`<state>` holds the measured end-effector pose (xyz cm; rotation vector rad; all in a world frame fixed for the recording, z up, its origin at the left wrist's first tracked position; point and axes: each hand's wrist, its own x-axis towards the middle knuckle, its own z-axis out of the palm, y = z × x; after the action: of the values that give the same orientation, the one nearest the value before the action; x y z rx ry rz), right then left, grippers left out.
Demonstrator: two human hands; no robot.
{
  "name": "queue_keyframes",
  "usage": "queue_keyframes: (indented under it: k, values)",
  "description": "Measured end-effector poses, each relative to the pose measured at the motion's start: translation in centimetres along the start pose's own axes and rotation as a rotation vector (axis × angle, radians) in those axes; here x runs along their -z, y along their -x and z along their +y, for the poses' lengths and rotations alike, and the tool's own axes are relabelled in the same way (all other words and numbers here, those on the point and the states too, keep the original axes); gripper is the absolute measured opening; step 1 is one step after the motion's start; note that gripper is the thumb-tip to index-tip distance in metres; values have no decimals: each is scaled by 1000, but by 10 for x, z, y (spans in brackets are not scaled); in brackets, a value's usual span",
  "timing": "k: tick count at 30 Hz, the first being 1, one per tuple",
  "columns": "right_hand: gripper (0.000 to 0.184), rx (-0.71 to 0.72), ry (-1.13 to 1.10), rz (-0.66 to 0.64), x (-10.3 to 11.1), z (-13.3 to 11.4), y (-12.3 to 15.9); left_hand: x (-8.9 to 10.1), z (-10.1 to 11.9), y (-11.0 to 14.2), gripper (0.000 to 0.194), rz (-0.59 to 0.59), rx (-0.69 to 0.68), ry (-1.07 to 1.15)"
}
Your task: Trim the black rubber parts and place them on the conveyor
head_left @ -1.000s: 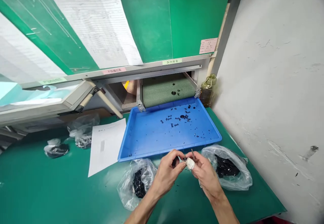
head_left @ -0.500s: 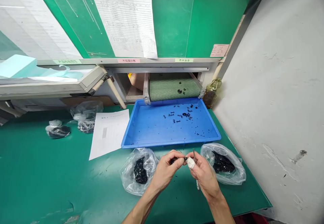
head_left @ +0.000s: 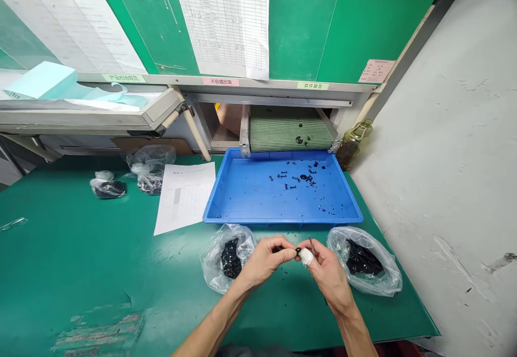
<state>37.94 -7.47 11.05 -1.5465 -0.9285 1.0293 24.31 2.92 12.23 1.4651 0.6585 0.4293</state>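
My left hand point(head_left: 272, 260) is closed, pinching a small black plastic part point(head_left: 298, 251) between thumb and fingertips. Against the other side of that part rests my right hand point(head_left: 325, 271), its thumb wrapped in white tape point(head_left: 307, 256). A thin, blade-like metal tool point(head_left: 311, 244) sticks up from the right fingers; the palm hides most of it. Left of my hands lies an open clear bag point(head_left: 210, 263) with small black pieces point(head_left: 231, 258). To their right is another open bag point(head_left: 390, 276), holding flatter black parts point(head_left: 362, 257).
A blue tray point(head_left: 242, 206) with scattered black bits stands beyond my hands, below a green ribbed conveyor belt point(head_left: 283, 131). A paper sheet point(head_left: 183, 201) and two tied bags lie to the left. A yellowish bottle point(head_left: 353, 144) stands by the white wall point(head_left: 444, 147).
The view has shifted, so the tray and bags appear further right and slightly higher. Both hands stay together at the black part, and the tool is tilted a little differently.
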Motion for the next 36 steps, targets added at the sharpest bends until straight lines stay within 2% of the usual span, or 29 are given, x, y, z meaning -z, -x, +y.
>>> queue_keyframes:
  k: [11,22,28,32,36]
  values:
    - [35,65,170,-18,5,5,-3,0,-8,4,14,0,43,67]
    - [35,45,112,-19,4,9,2,-8,-14,7,18,1,137,199]
    - [32,25,62,-18,4,13,2,-8,-19,6,26,-17,141,296]
    - [30,87,178,9,5,10,2,-9,-18,6,28,3,183,261]
    - [30,179,311,48,3,3,4,-9,-13,6,25,31,152,124]
